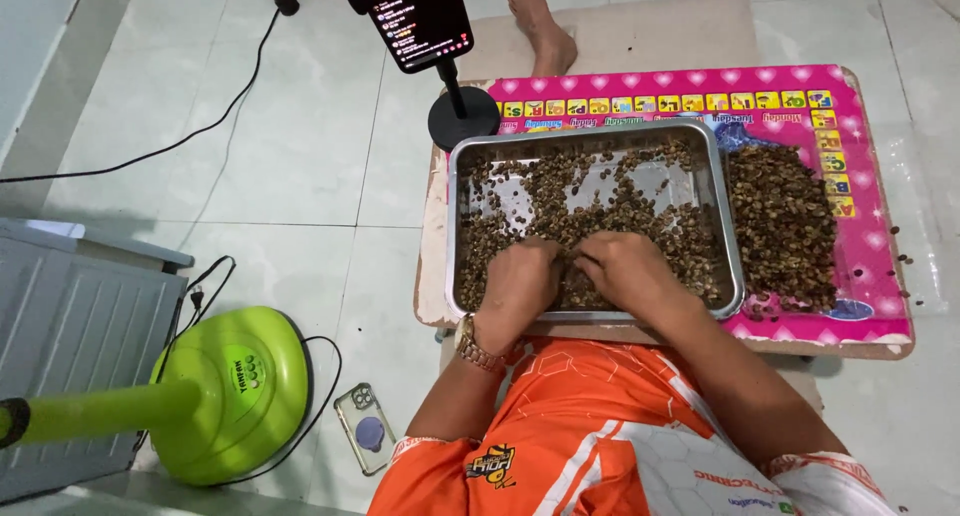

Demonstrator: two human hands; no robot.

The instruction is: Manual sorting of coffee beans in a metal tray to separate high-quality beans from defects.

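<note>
A rectangular metal tray point(725, 211) sits on a low pink-topped table point(870, 276) and holds a spread of small brown beans point(610, 201). Both my hands rest palm-down in the near part of the tray, among the beans. My left hand point(518, 281), with a gold watch at the wrist, is at the near left. My right hand point(622, 266) lies beside it, fingertips almost touching the left hand. Whether the fingers pinch any beans is hidden. A separate pile of darker beans point(782, 226) lies on the table right of the tray.
A phone on a black round-based stand point(462, 116) faces me at the table's far left corner. On the tiled floor at left are a green fan base point(235, 391), cables, another phone point(365, 428) and a grey unit point(70, 326). A bare foot point(540, 21) shows beyond the table.
</note>
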